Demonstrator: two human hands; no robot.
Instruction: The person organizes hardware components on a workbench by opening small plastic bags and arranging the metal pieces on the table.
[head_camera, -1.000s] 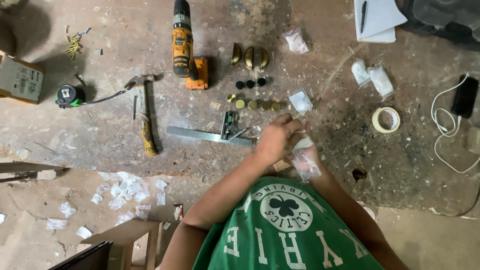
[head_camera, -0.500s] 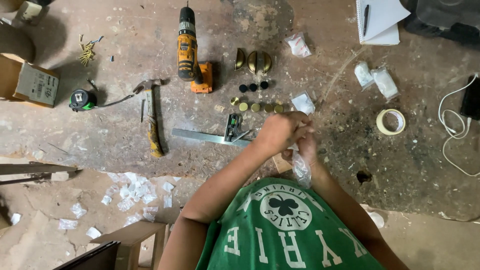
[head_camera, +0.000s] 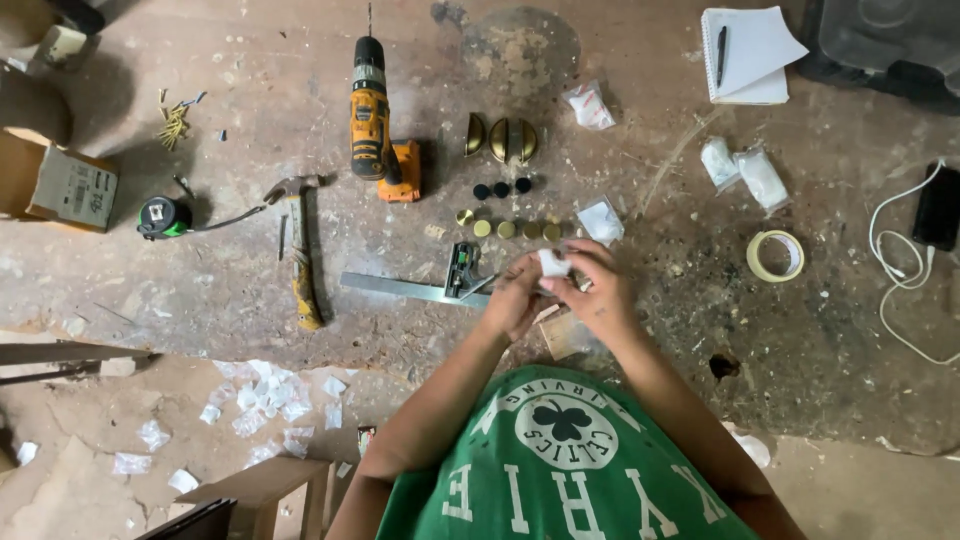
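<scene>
Hands meet at frame centre: left hand (head_camera: 515, 295) and right hand (head_camera: 598, 290) both pinch a small white packet (head_camera: 553, 263), fingers closed on it, apparently opening it. Tearing calls for a firm grip just below the brass knobs (head_camera: 512, 229).

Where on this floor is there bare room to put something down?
Bare floor lies between the hammer and the cardboard box, and right of the tape roll before the white cable. It is crowded around the brass knobs beside the drill.
</scene>
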